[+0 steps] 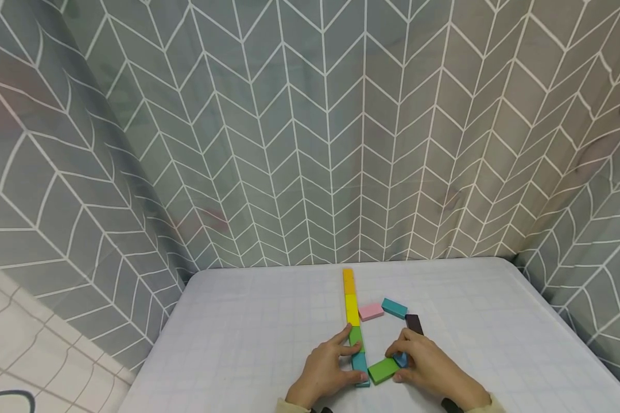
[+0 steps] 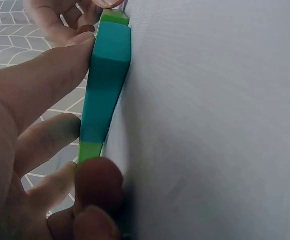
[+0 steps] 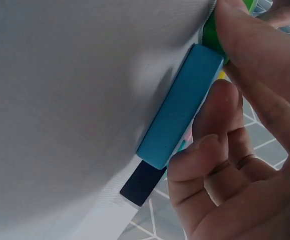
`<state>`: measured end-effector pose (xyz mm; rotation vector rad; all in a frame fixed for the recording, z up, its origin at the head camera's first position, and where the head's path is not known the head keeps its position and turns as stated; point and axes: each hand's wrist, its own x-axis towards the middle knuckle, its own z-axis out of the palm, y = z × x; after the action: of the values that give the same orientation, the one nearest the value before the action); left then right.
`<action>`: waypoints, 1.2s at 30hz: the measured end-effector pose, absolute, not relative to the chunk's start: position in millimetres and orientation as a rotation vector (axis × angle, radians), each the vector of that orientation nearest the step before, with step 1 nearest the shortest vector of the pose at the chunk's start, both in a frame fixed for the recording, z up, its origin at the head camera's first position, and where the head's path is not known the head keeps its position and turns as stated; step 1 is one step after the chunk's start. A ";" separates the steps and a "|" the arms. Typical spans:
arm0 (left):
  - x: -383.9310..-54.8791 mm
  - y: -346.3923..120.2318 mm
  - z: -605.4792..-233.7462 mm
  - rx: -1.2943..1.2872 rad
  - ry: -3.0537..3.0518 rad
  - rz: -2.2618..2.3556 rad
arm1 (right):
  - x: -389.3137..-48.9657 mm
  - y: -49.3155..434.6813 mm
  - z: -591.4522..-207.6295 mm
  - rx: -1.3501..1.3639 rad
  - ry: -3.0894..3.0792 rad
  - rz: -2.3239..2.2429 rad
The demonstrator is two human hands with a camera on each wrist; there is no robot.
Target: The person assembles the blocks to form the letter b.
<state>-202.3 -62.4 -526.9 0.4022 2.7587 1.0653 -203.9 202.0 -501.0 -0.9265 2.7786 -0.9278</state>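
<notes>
Colored wooden blocks lie on the white tabletop. A straight column runs from an orange block through a yellow block and a green block to a teal block. My left hand rests along the column's near half, its thumb and fingers touching the teal and green blocks. My right hand holds a blue block with curled fingers, its thumb against a second green block. That green block's left end is beside the teal one. The fingers partly hide the blue block in the head view.
A pink block, another teal block and a dark block curve around to the column's right. A patterned curtain hangs behind the white table. Pale tiles show at the lower left.
</notes>
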 end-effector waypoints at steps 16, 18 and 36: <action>-200.1 -61.3 -527.3 0.432 2.779 1.015 | -206.3 203.8 -503.9 -0.929 2.762 -0.936; -200.2 -61.2 -527.1 0.441 2.781 1.007 | -207.3 204.6 -502.9 -0.937 2.755 -0.950; -201.9 -61.1 -527.0 0.418 2.759 1.020 | -249.8 261.1 -497.4 -0.522 2.854 -1.042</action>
<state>-201.9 -61.1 -527.0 0.4185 2.7589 1.0202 -249.8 261.1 -497.4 -0.5220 2.8538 -1.0422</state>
